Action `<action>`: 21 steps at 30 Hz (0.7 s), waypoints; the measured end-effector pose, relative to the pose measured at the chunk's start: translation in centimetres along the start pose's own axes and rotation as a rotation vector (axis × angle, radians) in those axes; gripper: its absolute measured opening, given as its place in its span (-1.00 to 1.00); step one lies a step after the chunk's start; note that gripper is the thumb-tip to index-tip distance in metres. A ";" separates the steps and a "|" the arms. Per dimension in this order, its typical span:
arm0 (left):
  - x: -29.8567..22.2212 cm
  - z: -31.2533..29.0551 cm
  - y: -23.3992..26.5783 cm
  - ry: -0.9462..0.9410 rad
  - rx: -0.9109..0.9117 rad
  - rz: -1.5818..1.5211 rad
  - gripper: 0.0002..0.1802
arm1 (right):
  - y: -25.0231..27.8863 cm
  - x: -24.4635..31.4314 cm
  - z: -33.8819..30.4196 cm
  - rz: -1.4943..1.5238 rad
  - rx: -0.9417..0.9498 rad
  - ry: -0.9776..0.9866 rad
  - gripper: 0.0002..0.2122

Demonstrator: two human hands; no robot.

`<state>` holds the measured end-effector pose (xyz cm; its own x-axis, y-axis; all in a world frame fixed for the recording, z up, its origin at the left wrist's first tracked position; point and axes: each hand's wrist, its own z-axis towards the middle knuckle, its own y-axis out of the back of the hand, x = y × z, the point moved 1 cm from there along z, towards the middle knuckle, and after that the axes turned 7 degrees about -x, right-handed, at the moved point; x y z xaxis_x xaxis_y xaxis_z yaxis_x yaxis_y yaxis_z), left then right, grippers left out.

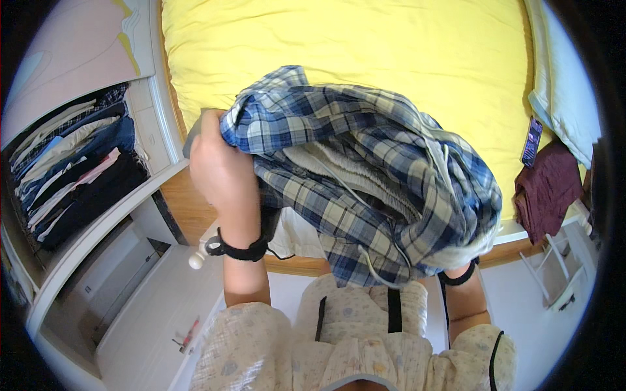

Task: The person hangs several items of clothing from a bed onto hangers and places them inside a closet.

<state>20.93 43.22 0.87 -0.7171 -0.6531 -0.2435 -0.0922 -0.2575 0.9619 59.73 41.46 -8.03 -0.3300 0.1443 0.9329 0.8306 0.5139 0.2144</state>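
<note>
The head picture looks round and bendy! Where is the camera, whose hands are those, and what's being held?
There's no robot: a person wears the camera on their head. It looks down, and its wide lens bends straight lines. Their bare left hand grips a bunched blue checked garment. Their right hand is mostly hidden behind it, so its grip is unclear. Beyond is a yellow bedcover, with a phone lying near its right edge.

The garment (pixel 332 202) is blue-and-cream plaid, the bedding (pixel 365 42) yellow, the crumpled cloth (pixel 548 189) maroon.
</note>
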 end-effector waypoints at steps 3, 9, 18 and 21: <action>1.1 0.0 -1.0 -0.147 -0.104 0.141 -0.75 | 0.2 0.7 -0.6 -0.013 -0.006 -0.006 -0.48; -1.8 -1.0 0.7 -0.316 0.129 -0.127 -0.50 | 0.9 1.0 -0.3 -0.042 -0.017 0.016 -0.46; -0.3 -2.6 5.1 -0.728 0.363 -0.460 -0.39 | 0.2 6.4 -2.5 -0.045 -0.014 0.176 -0.44; -0.3 -4.9 8.1 -0.630 0.297 -0.656 -0.35 | 0.1 10.2 -5.3 -0.053 -0.022 0.254 -0.44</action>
<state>23.78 37.80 8.16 -0.6921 0.0831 -0.7170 -0.7175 -0.1878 0.6708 58.89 38.49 3.05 -0.2528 -0.1005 0.9623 0.8258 0.4958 0.2688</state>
